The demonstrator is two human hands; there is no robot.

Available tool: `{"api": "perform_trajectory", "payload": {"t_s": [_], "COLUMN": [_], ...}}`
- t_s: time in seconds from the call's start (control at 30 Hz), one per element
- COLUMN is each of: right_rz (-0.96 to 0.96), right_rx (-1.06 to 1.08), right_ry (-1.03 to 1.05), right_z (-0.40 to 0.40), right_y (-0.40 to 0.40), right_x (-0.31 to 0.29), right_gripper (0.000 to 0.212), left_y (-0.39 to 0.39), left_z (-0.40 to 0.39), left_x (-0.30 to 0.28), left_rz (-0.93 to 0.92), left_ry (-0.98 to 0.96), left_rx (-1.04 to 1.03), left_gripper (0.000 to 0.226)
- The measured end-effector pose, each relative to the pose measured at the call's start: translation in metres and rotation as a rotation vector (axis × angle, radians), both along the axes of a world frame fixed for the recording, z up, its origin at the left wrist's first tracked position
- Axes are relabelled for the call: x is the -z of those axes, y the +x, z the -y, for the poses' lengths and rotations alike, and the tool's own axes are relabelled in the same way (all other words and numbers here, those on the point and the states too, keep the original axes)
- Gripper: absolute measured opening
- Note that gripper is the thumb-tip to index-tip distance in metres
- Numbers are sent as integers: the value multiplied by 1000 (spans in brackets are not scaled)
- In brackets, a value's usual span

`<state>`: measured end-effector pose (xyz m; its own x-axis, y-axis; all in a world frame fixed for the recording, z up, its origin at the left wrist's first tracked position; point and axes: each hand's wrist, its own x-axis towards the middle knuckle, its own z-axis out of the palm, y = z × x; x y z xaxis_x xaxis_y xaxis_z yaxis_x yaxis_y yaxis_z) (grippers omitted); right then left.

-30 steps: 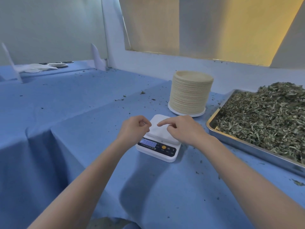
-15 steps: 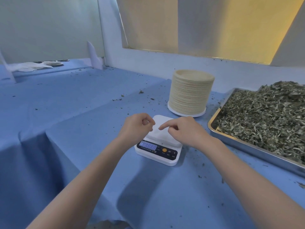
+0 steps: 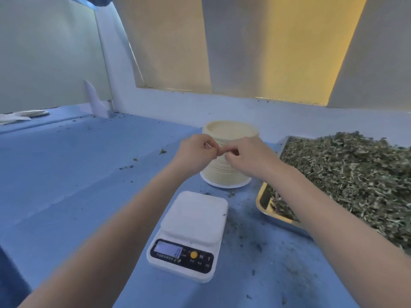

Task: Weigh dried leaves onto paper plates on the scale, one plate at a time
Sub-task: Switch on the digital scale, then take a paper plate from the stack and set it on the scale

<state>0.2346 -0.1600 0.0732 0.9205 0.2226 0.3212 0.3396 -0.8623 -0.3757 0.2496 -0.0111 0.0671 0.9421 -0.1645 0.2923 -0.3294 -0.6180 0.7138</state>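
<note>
Lifted off the scale a moment ago, now raised in front of the plate stack near the counter's back edge. Left hand and right hand together, fingertips meeting, fingers curled; whether pinching anything, cannot tell. Scale platform bare, display lit, digits unreadable. Leaves heaped in the tray at the right edge. Probably reaching for a top plate; no plate on the scale yet, weighing not begun.

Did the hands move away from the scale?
Yes. Both the left hand and right hand went forward from over the scale to the plate stack.
</note>
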Motion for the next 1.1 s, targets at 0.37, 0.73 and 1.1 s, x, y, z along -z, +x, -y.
{"api": "perform_trajectory", "payload": {"t_s": [0.37,0.73,1.1], "right_rz": [-73,-130,-37], "right_rx": [335,393,383], "right_ry": [-54,-86,70], "right_z": [58,62,65], "right_y": [113,151,110], "right_x": [-17,-22,-61], "right_gripper": [22,35,36], "left_y": [125,149,110], "left_z": [46,43,42], "left_x": [-8,-21,-62], "left_rz": [38,-132,-53], "left_ry": [231,285,126], "left_rx": [-352,-298,-271], "left_gripper": [31,28,30]}}
